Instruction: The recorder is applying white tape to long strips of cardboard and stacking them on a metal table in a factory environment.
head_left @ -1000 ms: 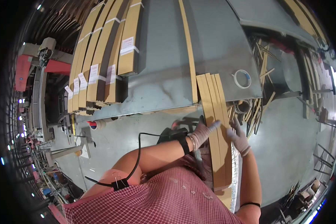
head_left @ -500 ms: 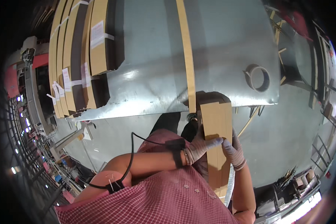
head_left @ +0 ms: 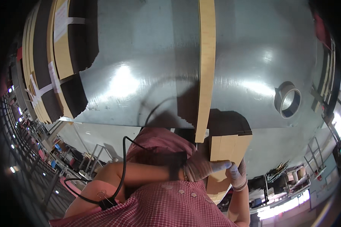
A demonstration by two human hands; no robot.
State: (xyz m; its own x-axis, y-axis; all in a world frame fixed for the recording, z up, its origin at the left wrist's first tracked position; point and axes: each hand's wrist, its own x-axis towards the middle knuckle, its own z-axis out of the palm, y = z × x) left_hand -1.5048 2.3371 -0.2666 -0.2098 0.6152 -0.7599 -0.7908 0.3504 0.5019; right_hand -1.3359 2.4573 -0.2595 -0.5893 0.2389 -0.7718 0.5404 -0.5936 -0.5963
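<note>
A long tan cardboard piece [head_left: 231, 146], with lengthwise fold lines, rests close against my body and reaches the table's front edge. My left hand [head_left: 201, 168], in a knit glove with a pale bluish fingertip area, closes on its left side with the thumb lying across the top. From the right, my right hand [head_left: 238, 176], gloved likewise, grips the opposite side; its fingers underneath are hidden. The two thumbs nearly meet over the cardboard. Just left of it, a narrow tan cardboard strip [head_left: 207, 68] runs away from me across the metal-topped table [head_left: 147, 49].
A roll of tape [head_left: 288, 101] stands on the table at the right. Several long cardboard bundles [head_left: 63, 49] with white bands and labels are stacked at the left. A black cable [head_left: 124, 166] loops by my left arm. Racks and clutter [head_left: 288, 174] stand behind at the lower right.
My body and view have shifted toward the table, so the strip, bundles and tape roll appear larger. Both hands keep their hold on the cardboard piece, whose far end has come nearer the table edge.
</note>
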